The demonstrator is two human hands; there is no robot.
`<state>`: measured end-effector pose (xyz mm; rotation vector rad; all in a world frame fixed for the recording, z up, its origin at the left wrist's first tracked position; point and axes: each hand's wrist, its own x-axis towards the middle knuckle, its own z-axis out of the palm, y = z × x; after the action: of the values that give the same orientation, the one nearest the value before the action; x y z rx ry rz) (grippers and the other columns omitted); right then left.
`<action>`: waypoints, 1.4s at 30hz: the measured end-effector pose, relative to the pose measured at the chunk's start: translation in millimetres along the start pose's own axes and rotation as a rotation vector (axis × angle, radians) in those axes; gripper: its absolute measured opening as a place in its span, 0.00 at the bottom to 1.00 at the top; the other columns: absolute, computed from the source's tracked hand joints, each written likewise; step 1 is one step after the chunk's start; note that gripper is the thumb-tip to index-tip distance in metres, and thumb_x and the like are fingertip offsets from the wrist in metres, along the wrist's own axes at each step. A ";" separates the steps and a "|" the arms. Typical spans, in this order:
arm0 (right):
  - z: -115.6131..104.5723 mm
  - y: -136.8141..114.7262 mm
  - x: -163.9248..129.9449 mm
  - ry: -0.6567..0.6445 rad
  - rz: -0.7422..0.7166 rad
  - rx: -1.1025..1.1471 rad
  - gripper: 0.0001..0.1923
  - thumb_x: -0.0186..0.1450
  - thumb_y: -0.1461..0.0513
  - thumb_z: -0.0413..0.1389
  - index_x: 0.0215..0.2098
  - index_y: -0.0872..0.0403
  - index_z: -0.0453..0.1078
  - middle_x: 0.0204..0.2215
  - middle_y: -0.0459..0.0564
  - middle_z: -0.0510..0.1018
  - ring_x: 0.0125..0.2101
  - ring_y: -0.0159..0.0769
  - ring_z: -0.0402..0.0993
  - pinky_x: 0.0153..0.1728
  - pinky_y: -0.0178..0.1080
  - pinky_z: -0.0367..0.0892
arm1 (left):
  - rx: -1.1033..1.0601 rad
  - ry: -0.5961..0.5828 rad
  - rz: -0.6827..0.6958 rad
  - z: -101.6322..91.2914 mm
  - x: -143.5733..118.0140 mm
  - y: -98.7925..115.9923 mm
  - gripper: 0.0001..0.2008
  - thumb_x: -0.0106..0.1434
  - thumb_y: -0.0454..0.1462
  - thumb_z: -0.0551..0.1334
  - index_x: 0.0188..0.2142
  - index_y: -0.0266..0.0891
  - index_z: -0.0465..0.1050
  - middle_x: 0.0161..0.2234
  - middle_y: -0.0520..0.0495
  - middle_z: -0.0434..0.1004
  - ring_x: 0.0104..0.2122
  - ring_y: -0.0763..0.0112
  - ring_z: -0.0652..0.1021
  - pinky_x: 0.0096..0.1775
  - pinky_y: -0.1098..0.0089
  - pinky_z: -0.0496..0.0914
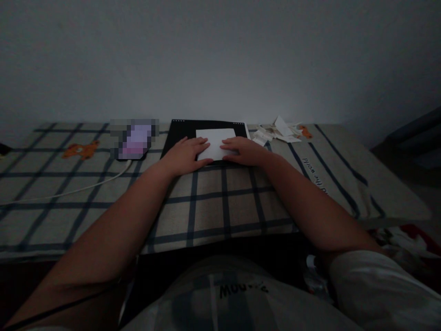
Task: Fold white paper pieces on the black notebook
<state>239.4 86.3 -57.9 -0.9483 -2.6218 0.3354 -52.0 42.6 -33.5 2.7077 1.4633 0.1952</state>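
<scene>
The white rectangular sheet of paper (215, 143) lies on a flat black rectangular board or folder (184, 131) with small pale marks along its far edge. The black piece rests on a pale fabric cloth with dark blue checks (210, 214), at the far side near the plain grey wall (220, 59).

The left hand (186, 155) lies palm down over the left side of the sheet and the black piece; its thumb stands apart from the fingers, which lie fairly close together. The right hand (243, 151) lies palm down over the right side, fingers extended inward and slightly apart, thumb nearer the body. Neither hand appears clamped on anything; whether the palms press hard cannot be told. A strip of the sheet shows between the two sets of fingertips.

Assessment: the step in hand appears to be steadying or smoothing the sheet with both hands. The next move calls for level, even contact, so that the sheet does not slide on the black piece; any lifting would need a fingertip under an edge.

Surroundings: loose pale paper scraps (282, 131) lie beyond the right hand; a dark-edged phone with a blurred screen (137, 140) and white cable (93, 185) lie to the left.
</scene>
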 end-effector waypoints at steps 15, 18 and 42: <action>-13.4 -18.2 1.9 0.157 0.095 0.001 0.20 0.78 0.60 0.58 0.63 0.51 0.85 0.58 0.57 0.90 0.59 0.52 0.86 0.63 0.55 0.75 | -0.234 0.207 0.016 -4.1 -1.6 -1.9 0.33 0.73 0.52 0.62 0.70 0.39 0.79 0.60 0.36 0.88 0.57 0.45 0.87 0.62 0.50 0.78; -13.5 -17.5 4.3 0.269 0.206 0.026 0.27 0.77 0.58 0.60 0.72 0.52 0.78 0.67 0.58 0.84 0.67 0.55 0.81 0.71 0.58 0.71 | -0.329 0.282 -0.122 0.0 -0.3 -3.1 0.34 0.73 0.49 0.64 0.74 0.40 0.74 0.50 0.40 0.90 0.46 0.50 0.88 0.55 0.53 0.81; -1.4 -18.6 16.2 0.239 0.344 -0.161 0.49 0.73 0.65 0.62 0.86 0.62 0.48 0.75 0.70 0.72 0.71 0.59 0.71 0.73 0.55 0.66 | 0.116 -0.032 0.059 10.8 3.7 32.8 0.37 0.83 0.53 0.55 0.81 0.33 0.62 0.82 0.32 0.60 0.81 0.48 0.64 0.78 0.48 0.60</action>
<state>217.5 83.1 -46.8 -1.4039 -2.2919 0.0836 -21.3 27.8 -40.3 2.8328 1.4306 0.0705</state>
